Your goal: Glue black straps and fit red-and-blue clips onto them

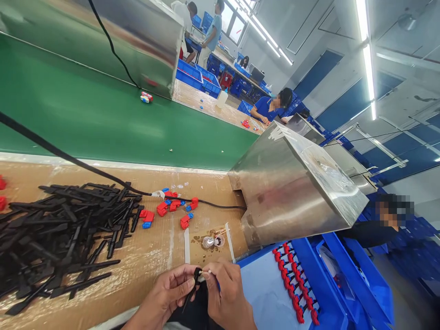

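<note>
Two hands meet at the near edge of the tabletop (151, 270), close to the body. The left hand (170, 293) pinches a thin black stick (192, 286) between thumb and fingers; its long axis runs from the fingertips down and toward the person. The right hand (225, 293) is pressed close against the left one and pinches a small pale swab (205, 273) whose tip touches the upper end of the stick. Both hands are equally near to the stick, because they work on it together.

Just beyond the hands stand two small open caps (213, 241) with a little brown liquid spilled around them. Far to the left of the hands lies a big pile of the same black sticks (62, 238), lying in all directions. Beyond the hands, slightly to the left, are loose red and blue clips (168, 208). To the right of the hands is a blue tray (271, 293); in it lie finished pieces with red tips (295, 293), arranged in a row. A steel chute (292, 188) rises beyond the tray.
</note>
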### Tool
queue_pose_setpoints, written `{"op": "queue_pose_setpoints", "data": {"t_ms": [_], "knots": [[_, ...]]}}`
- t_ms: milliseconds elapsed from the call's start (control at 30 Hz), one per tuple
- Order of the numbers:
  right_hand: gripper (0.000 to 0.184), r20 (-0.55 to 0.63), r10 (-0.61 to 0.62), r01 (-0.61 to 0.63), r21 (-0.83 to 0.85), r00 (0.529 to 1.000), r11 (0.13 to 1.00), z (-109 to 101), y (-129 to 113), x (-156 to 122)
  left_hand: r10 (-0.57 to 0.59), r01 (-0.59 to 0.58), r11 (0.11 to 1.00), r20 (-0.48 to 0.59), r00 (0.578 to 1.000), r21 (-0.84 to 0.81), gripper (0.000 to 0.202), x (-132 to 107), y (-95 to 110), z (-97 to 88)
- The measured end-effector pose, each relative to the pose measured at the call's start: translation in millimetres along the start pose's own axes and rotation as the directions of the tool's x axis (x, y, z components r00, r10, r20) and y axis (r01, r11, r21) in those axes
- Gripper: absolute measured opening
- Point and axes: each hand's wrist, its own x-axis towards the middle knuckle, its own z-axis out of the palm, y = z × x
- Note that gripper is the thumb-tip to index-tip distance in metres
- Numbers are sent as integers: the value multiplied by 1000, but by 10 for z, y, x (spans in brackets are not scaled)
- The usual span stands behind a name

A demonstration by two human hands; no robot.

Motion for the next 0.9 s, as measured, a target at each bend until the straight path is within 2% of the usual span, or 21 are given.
{"op": "queue_pose_setpoints", "data": {"t_ms": [200, 400, 500, 600, 700, 800, 900], "knots": [[27, 16, 75, -76, 80, 997, 994, 24, 15, 92, 84, -80, 993, -31, 996, 91, 60, -15, -7, 26], [30, -34, 98, -94, 117, 995, 989, 59, 15, 86, 99, -97, 994, -42, 994, 46, 57, -53, 9, 7], [28, -23, 57, -54, 125, 998, 991, 27, -5, 62, 50, -50, 999, -21, 999, 1, 57, -47, 2, -14], [25, 47, -34, 28, 115, 998, 993, -4, -10, 42, 21, -21, 999, -1, 1000, -47, 53, -8, -38, -44], [25, 113, -49, 34, 128, 992, 991, -18, 15, 46, 16, -16, 998, 4, 1000, -57, 52, 34, -86, -70], [26, 105, 8, -29, 207, 994, 978, -22, 55, 45, -1, 0, 997, -2, 1000, -73, 53, 29, -80, -66], [25, 70, 165, -179, 373, 984, 911, 9, 104, -21, -69, 68, 987, -4, 998, -147, 53, -28, -14, -29]]}}
